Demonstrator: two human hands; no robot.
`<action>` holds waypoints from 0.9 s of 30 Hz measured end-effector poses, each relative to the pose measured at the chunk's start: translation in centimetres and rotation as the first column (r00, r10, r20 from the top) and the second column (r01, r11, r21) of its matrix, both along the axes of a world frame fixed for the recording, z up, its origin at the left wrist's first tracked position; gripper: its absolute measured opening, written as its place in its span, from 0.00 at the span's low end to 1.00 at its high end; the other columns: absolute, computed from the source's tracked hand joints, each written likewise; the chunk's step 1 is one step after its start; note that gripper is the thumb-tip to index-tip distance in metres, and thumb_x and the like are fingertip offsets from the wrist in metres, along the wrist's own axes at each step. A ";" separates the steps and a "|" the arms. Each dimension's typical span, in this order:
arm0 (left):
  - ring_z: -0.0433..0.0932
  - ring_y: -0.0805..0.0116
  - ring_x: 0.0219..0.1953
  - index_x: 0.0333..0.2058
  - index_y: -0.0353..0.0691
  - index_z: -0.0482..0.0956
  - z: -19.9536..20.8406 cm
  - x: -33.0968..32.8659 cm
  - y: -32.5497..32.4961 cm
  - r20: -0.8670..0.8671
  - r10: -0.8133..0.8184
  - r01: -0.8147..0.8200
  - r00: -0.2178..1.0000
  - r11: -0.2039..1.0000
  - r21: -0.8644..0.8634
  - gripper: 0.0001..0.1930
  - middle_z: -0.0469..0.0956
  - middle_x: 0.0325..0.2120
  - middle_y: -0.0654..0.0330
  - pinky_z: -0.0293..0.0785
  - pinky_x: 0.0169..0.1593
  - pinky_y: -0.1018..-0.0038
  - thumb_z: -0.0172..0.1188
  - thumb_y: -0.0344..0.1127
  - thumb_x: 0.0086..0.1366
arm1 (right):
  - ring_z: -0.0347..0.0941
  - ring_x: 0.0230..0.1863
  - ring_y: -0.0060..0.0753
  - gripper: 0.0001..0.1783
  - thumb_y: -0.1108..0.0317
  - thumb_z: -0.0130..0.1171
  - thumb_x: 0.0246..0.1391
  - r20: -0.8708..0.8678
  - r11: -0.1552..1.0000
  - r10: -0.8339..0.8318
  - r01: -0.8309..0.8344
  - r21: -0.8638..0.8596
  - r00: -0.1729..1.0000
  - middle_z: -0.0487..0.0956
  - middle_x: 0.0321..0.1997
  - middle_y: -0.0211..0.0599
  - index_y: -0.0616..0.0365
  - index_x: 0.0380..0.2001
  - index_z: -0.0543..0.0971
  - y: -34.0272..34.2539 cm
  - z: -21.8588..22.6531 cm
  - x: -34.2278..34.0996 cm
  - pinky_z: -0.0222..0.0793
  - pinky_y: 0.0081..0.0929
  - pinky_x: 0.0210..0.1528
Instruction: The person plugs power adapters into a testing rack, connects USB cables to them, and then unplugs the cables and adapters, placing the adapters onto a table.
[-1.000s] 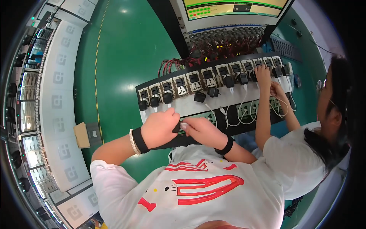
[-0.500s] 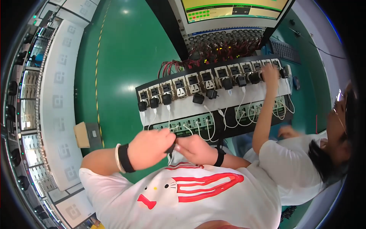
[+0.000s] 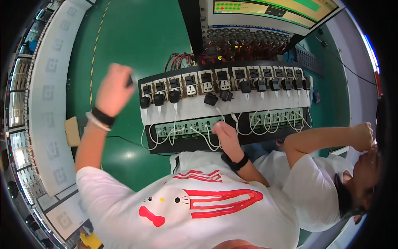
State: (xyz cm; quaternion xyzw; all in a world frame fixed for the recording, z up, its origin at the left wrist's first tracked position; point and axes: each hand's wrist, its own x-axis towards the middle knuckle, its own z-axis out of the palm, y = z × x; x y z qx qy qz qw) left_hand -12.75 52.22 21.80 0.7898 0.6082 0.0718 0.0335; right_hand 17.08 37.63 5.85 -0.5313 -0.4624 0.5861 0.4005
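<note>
— Black socket panel point(image 3: 226, 85), long and tilted, with a row of outlets along it; most carry black plug adapters point(image 3: 158, 99), and thin white cables point(image 3: 174, 120) hang down to a green strip of ports point(image 3: 186, 126) below. Where are the person's hands?

— Left hand point(image 3: 112, 89) is raised, curled into a loose fist just left of the panel's end, near the first adapters. Something small and dark shows at the fingertips, but whether it is gripped cannot be told. A black band and a white one sit on that wrist.

— And the other?

— Right hand point(image 3: 224, 133) is low, at the green strip, fingers bent over the white cables there and touching them. How firmly it grips them cannot be told, since the fingers hide the contact.

— Anything loose on the panel?

— Two adapters point(image 3: 210, 99) sit unplugged on the white ledge under the middle outlets.

— Who else is there?

— Another person in a white shirt on the right, one hand point(image 3: 361, 136) raised to the head, well apart from the panel. A monitor point(image 3: 273, 10) stands above, red wires point(image 3: 182, 61) bunched behind the panel, green floor point(image 3: 132, 37) around.
</note>
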 end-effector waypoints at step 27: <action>0.74 0.52 0.45 0.41 0.36 0.76 -16.5 -3.3 -7.3 0.529 0.152 -0.079 0.835 0.984 -0.159 0.15 0.74 0.40 0.51 0.70 0.49 0.67 0.59 0.31 0.54 | 0.76 0.34 0.46 0.19 0.61 0.62 0.41 0.933 0.827 -0.006 -0.523 0.208 0.360 0.76 0.31 0.46 0.58 0.36 0.71 13.3 -5.4 -15.6 0.73 0.40 0.34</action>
